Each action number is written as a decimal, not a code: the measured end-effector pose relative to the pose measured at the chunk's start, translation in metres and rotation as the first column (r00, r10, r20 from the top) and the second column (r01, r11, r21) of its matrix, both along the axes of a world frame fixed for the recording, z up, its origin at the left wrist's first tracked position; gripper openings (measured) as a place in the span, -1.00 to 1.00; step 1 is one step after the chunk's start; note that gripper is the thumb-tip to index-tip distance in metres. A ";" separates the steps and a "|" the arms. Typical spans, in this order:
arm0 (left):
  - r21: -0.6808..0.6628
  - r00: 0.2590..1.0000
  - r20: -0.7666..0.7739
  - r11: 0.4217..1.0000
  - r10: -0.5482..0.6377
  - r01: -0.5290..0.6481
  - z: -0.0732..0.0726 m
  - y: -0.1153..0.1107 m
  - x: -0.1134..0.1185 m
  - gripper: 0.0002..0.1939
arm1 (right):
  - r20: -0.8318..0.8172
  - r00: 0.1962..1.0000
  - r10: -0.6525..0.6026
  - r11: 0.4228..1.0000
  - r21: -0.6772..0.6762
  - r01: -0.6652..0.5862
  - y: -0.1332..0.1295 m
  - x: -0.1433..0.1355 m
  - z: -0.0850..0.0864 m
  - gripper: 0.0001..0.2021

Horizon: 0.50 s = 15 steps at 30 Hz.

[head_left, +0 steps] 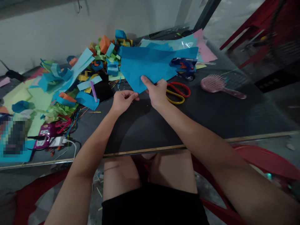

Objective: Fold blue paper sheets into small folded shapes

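The blue sheet (145, 67) spreads just beyond the fingers of both hands, its near corner at the left hand (124, 101), whose thumb and fingers pinch narrowly there. The right hand (156, 92) holds the near right edge, thumb on top. It looks like paper: probably very light, limp across its width, not very slippery, easily creased or torn. A light pinch at corner or edge should serve best. Beneath the fingers runs a dark tabletop (145, 131); scissors (188, 90) lie just right of the right fingers, a pink hairbrush (222, 88) farther right, heaped paper pieces (103, 57) beyond the left fingers. A pale wall (58, 25) rises farther off, a red chair (253, 23) far right
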<state>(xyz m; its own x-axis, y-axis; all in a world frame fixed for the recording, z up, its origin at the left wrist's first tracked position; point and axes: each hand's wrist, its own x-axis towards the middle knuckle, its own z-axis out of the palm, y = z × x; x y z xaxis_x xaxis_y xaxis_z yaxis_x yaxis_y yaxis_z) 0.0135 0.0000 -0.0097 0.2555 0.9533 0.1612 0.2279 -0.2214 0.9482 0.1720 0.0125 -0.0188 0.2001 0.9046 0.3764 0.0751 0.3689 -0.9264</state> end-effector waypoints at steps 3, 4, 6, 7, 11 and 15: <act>0.054 0.999 -0.032 0.998 0.044 -0.042 -0.001 0.000 0.000 -0.65 | -0.128 0.986 -0.111 0.994 -0.035 0.107 -0.001 -0.006 0.000 -0.47; 0.074 0.998 -0.033 0.995 0.062 -0.060 -0.001 0.000 0.001 -0.66 | -0.146 0.985 -0.097 0.995 -0.053 0.090 -0.002 -0.008 0.001 -0.47; 0.104 0.995 -0.017 0.990 0.095 -0.093 -0.001 -0.001 0.000 -0.66 | -0.151 0.988 -0.015 0.996 -0.091 0.001 -0.005 -0.012 0.005 -0.48; 0.116 0.994 -0.004 0.987 0.110 -0.109 -0.001 -0.001 0.000 -0.66 | -0.136 0.990 0.045 0.992 -0.108 -0.060 -0.007 -0.013 0.007 -0.49; 0.163 0.986 0.044 0.973 0.159 -0.164 0.000 0.000 -0.002 -0.62 | -0.020 0.982 0.190 0.976 -0.103 -0.191 -0.014 -0.014 0.014 -0.58; 0.167 0.987 0.051 0.973 0.151 -0.157 0.001 0.000 -0.002 -0.58 | -0.001 0.985 0.171 0.984 -0.044 -0.171 -0.017 -0.012 0.015 -0.57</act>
<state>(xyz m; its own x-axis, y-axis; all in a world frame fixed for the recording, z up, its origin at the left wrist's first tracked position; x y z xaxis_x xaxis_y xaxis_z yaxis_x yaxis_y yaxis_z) 0.0117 -0.0002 -0.0092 0.0986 0.9384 0.3312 0.2368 -0.3453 0.9081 0.1599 -0.0044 -0.0036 0.0398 0.9412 0.3355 0.0166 0.3351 -0.9420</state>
